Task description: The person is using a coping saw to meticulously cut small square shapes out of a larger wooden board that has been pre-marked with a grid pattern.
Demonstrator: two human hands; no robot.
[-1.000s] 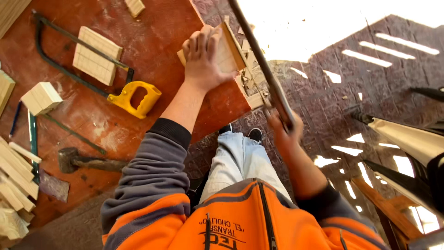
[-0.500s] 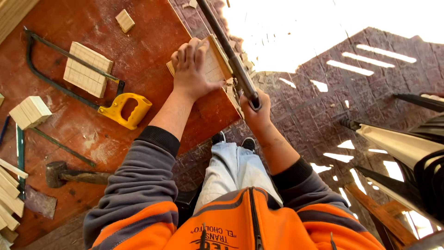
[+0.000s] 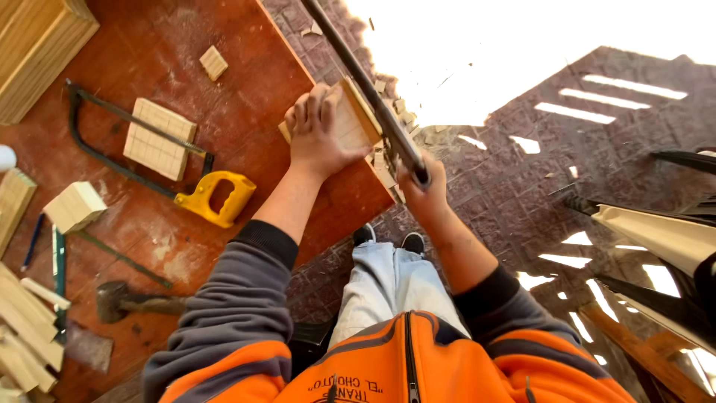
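My left hand [image 3: 321, 138] presses flat on a pale wooden board [image 3: 350, 119] that lies at the edge of the reddish workbench [image 3: 246, 97]. The fingers of my right hand [image 3: 421, 183] are closed round the handle of a long dark saw [image 3: 358, 75]. Its blade runs up and to the left along the board's overhanging end. Small wood offcuts [image 3: 406, 123] lie on the paved ground just past the bench edge.
On the bench lie a yellow-handled hacksaw [image 3: 149, 160], a square slatted wood panel [image 3: 158, 139], small wood blocks [image 3: 73, 207], a hammer [image 3: 130, 302], a pencil [image 3: 33, 240] and stacked wood strips [image 3: 22, 328]. Metal profiles [image 3: 656, 231] lean at the right over the paving.
My right hand has pushed the saw forward and up along the board. The view has shifted, so the bench and tools sit lower in frame. My left hand stays on the board.
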